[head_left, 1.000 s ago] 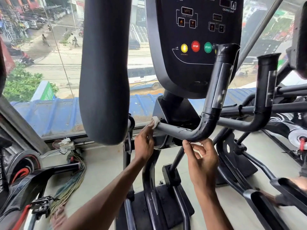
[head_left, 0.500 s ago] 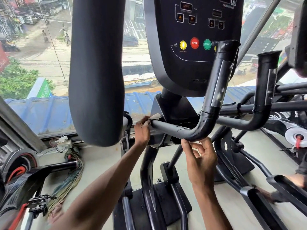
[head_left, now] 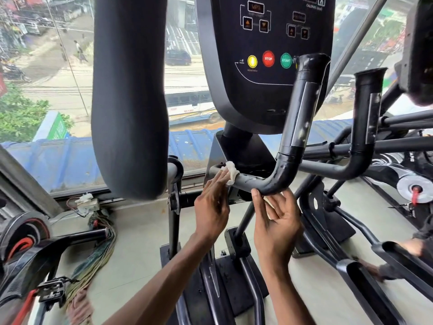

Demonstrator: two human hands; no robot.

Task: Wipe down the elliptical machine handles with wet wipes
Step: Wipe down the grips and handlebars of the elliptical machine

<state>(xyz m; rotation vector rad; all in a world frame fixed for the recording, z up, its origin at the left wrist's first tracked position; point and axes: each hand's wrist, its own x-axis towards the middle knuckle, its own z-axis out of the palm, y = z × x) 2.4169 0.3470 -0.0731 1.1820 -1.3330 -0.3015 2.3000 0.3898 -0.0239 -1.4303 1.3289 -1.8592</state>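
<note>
Handle (head_left: pixel 257 182): wet wipe (head_left: pixel 230 172) now shifted from inner end twd bend under flat-fingered left hand (head_left: pixel 212 202); right hand (head_left: pixel 276 221) loose, thumb at bend; upright section pending.

We see a wet wipe (head_left: pixel 230 172) on the handle (head_left: pixel 257 182)
Crumpled and white, it drapes over the black tube's level run; rightward the scuffed tube bends upright

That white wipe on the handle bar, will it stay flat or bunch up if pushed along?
Probably floppy: the wipe drapes crumpled over the handle bar. Pushed, it would likely bunch further, since only fingers of the left hand press it. It looks light, so it may slip off if released.
</note>
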